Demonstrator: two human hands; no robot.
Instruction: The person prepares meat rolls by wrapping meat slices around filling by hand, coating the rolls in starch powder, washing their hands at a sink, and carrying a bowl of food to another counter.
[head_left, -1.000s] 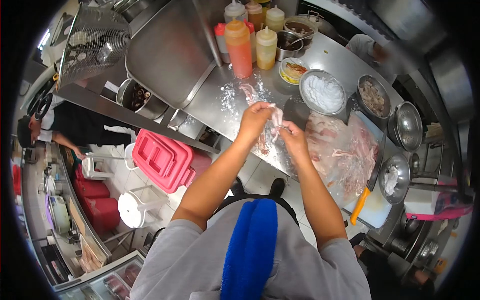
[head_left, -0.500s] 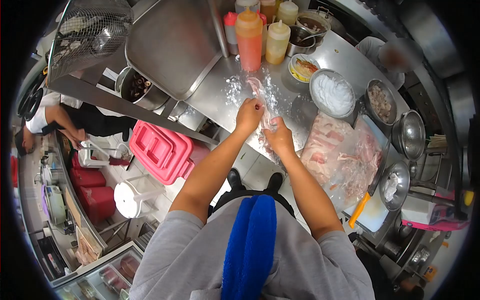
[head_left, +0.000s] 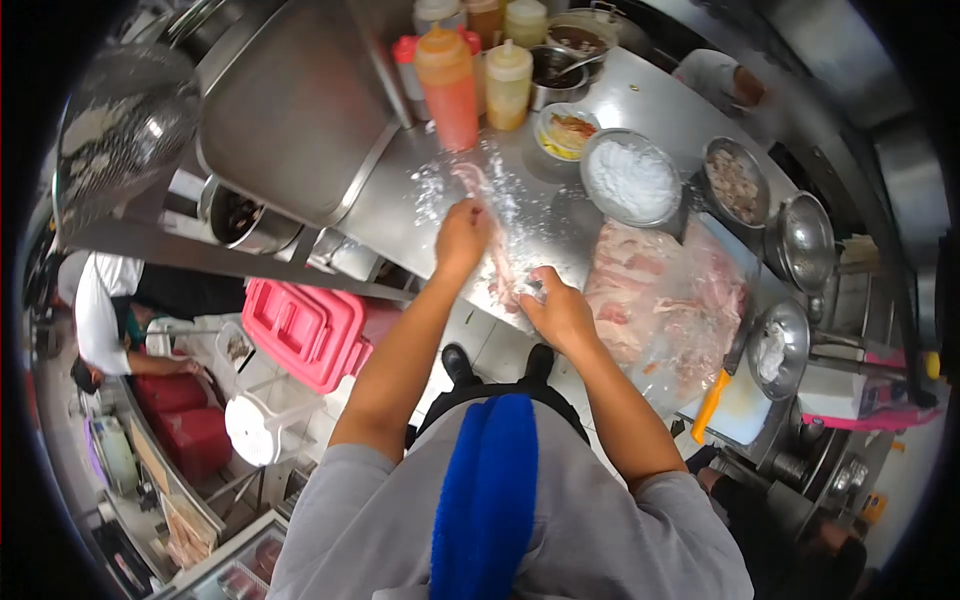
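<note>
A long thin strip of meat (head_left: 500, 262) lies on the steel counter (head_left: 395, 190), with white powder scattered around it. My left hand (head_left: 465, 235) is closed over the strip's upper part; its fingertips are hidden. Near the strip's lower end, my right hand (head_left: 558, 308) has thumb and index finger curled around a small pale bit too small to make out. Right of it lie layered slabs of meat (head_left: 630, 285) partly under clear plastic. Beyond them sits a metal bowl of white powder (head_left: 632, 178).
Squeeze bottles (head_left: 447, 90) stand at the counter's back. A knife with an orange handle (head_left: 710, 407) rests by a cutting board (head_left: 745, 415). Bowls line the right side. A pink lidded bin (head_left: 305, 330) is on the floor. Co-workers are at far left, back right and lower right.
My hands have come down from holding a piece in the air to the counter, and have moved apart along the strip. The co-worker at left has bent lower.
</note>
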